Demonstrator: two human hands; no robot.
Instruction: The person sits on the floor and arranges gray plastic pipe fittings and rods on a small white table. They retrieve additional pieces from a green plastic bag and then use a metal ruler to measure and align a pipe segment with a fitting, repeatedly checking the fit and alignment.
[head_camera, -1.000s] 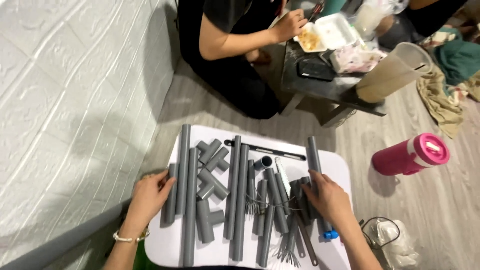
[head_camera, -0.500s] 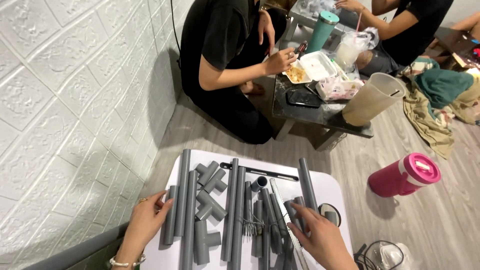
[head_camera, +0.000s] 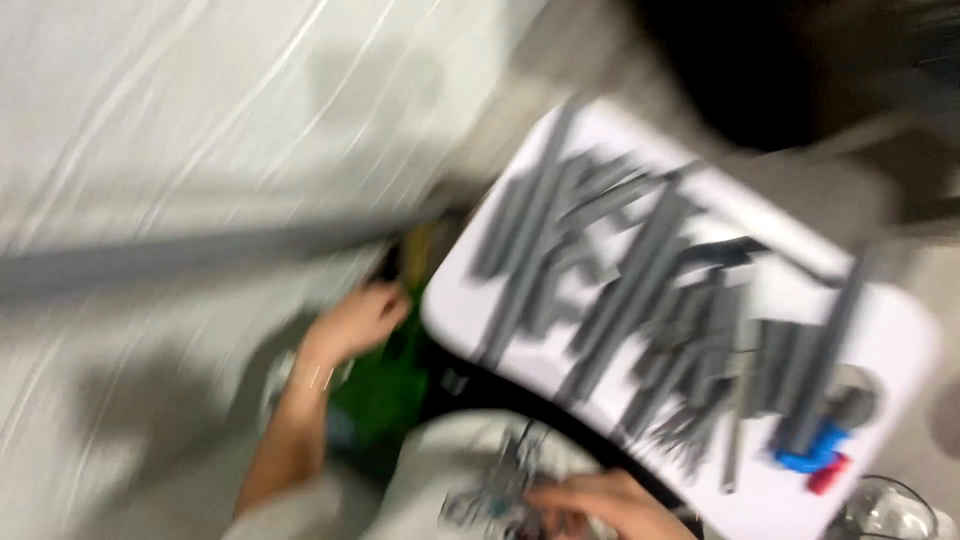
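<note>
The view is heavily blurred by motion. A small white table (head_camera: 905, 340) carries many grey pipe pieces (head_camera: 640, 270) laid side by side. My left hand (head_camera: 355, 320) hangs off the table's left edge, fingers curled, beside something green and yellow (head_camera: 385, 385); whether it holds anything is unclear. My right hand (head_camera: 600, 500) is low at the bottom, below the table's near edge, closed around a blurred bundle of thin grey parts (head_camera: 500, 480) over my light shirt.
A blue and red small item (head_camera: 815, 460) lies at the table's right near corner. A white embossed wall (head_camera: 200, 120) fills the left. A dark-clothed person (head_camera: 760, 70) sits beyond the table. A clear container (head_camera: 885, 510) stands at the lower right.
The view has swung down and tilted sharply, blurring everything. Both hands have left the pipes: the left dropped beside the table's left edge, the right pulled back to my lap with a bundle of thin parts.
</note>
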